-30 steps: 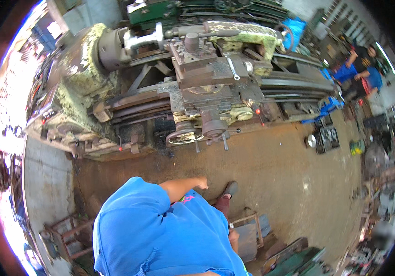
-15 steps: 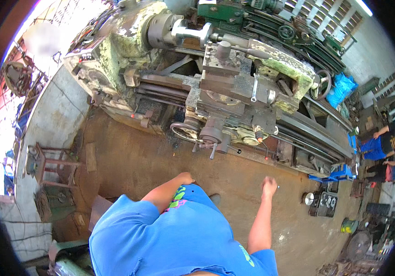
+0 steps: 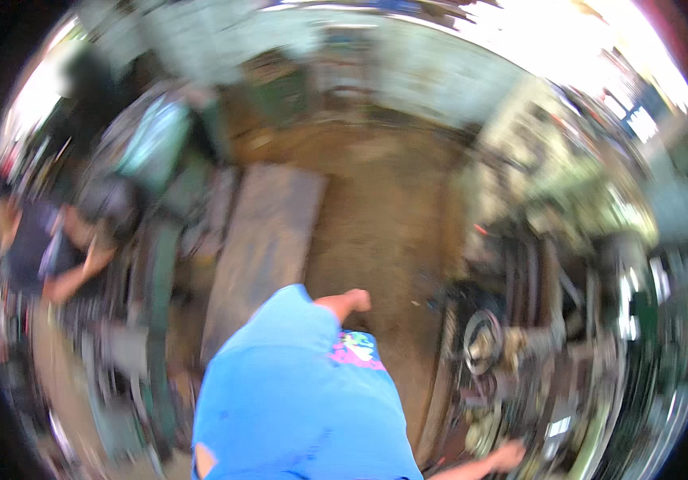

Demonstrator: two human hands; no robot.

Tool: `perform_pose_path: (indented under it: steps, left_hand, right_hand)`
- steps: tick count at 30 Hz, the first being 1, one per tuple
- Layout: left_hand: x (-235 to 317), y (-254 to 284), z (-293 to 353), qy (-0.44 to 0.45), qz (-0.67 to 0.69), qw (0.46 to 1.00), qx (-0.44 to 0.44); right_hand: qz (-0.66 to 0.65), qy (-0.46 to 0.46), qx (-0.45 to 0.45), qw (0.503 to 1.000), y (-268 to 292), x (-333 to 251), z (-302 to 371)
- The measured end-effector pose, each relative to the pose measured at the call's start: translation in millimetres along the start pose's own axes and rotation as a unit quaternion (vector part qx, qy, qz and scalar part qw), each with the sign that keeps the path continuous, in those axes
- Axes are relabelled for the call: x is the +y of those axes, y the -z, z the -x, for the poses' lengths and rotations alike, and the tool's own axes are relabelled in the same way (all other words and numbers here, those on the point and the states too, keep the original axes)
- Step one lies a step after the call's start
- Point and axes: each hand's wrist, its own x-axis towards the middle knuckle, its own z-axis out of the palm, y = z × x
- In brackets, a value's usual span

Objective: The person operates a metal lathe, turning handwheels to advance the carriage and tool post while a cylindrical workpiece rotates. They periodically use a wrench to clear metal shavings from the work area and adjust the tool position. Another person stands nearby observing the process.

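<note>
My left hand (image 3: 357, 300) is held in front of my blue shirt (image 3: 304, 384), over the brown floor. Its fingers are smeared by motion, though they look curled, and no object shows in it. My right hand (image 3: 508, 455) is low on the right, beside the worn metal lathe (image 3: 520, 276). Blur hides its fingers and whether it touches the machine or holds anything. A round handwheel (image 3: 481, 346) on the lathe is farther ahead of that hand.
On the left lies a long flat board (image 3: 268, 240), with green machinery (image 3: 160, 272) beyond it. Another person (image 3: 40, 248) is at the far left. A stool (image 3: 344, 84) and a green box (image 3: 276, 88) stand by the pale far wall (image 3: 440, 72).
My view has swung left: the lathe, once ahead, is now on my right. The board and the other machinery have come in on the left. My right hand is now lower in view.
</note>
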Motion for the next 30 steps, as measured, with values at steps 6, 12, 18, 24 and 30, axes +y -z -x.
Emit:
perform_pose_path:
  steps: [6,12,18,24,30]
  left_hand:
    - [15.5,-45.8,83.1,0.146,0.136,0.98,0.008]
    - [64.2,-118.6,130.7,0.035,0.086,0.993,-0.071]
    - [40.5,-168.1,175.8,0.157,0.164,0.974,0.009]
    - [25.7,-155.8,156.0,0.142,0.173,0.972,0.072]
    - [28.7,-155.7,143.3,0.032,-0.011,0.997,-0.064]
  right_hand:
    - [0.017,-0.09,-0.008,0.996,-19.5,18.7,-25.8]
    - [-0.029,-0.029,-0.034,0.999,-21.6,41.9,-41.7]
    - [-0.033,0.006,-0.026,0.999,-13.6,13.8,-21.5]
    - [0.058,0.019,-0.068,0.996,4.1,-1.5,5.9]
    - [-0.013,-0.012,-0.088,0.996,7.5,-7.1,11.9]
